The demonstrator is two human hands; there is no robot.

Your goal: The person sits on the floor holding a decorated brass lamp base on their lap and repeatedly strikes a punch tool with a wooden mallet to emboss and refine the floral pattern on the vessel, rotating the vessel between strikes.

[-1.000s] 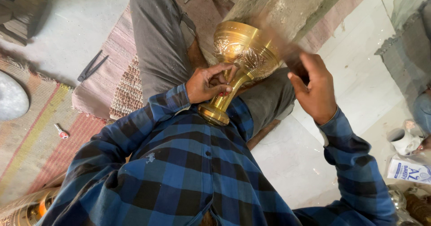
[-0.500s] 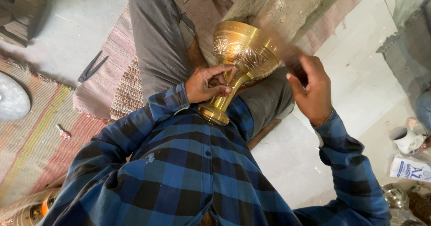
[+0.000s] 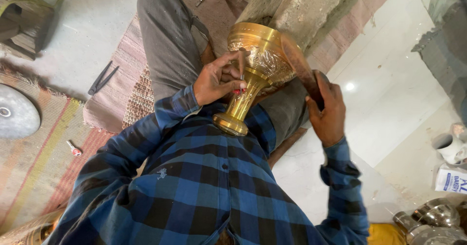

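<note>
A brass goblet [image 3: 265, 55] with an engraved bowl lies tilted across my lap, its round foot [image 3: 230, 124] against my blue checked shirt. My left hand [image 3: 218, 81] rests on the stem and pinches a thin metal punch [image 3: 241, 66] against the underside of the bowl. My right hand [image 3: 329, 111] is closed around the brown wooden handle of a hammer [image 3: 300, 69], which reaches up beside the bowl's right rim. The hammer's head is hard to make out against the goblet.
A rough stone block [image 3: 301, 6] stands just beyond the goblet. Black pliers [image 3: 101, 79] and a small red-handled tool [image 3: 74, 148] lie on the woven mat at left, near a round metal disc [image 3: 17, 113]. A white cup [image 3: 445, 145], a box [image 3: 450, 179] and metal vessels [image 3: 433, 220] sit at right.
My right hand has dropped a little and come nearer the goblet with the hammer, which was blurred before. My left hand and the goblet have stayed in place.
</note>
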